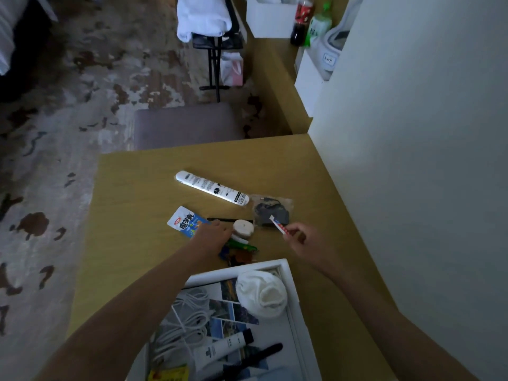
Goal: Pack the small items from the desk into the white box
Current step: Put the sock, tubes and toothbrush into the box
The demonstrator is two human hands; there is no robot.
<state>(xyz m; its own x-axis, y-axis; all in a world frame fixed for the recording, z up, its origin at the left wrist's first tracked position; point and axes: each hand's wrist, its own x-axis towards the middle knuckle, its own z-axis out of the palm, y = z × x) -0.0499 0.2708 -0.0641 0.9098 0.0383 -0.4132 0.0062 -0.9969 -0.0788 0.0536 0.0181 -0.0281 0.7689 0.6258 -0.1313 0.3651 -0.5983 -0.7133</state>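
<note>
The white box (292,287) lies open at the desk's near edge, holding a white cable, a white cloth bundle, a small tube, a black comb and photo cards. My right hand (305,242) pinches a small red-and-white sachet (279,225) just beyond the box. My left hand (213,235) reaches palm down over the blue-and-white snack packet (182,220), fingers apart, holding nothing. Beside it lie a round white object (243,227), a thin black stick (222,220), green and dark small items (242,250), a long white tube (211,187) and a clear bag with a dark cable (270,211).
The wooden desk (137,215) meets a white wall (412,160) on the right. A grey stool (187,125) stands beyond its far edge. Farther back a shelf carries a white box (270,19) and bottles (310,23).
</note>
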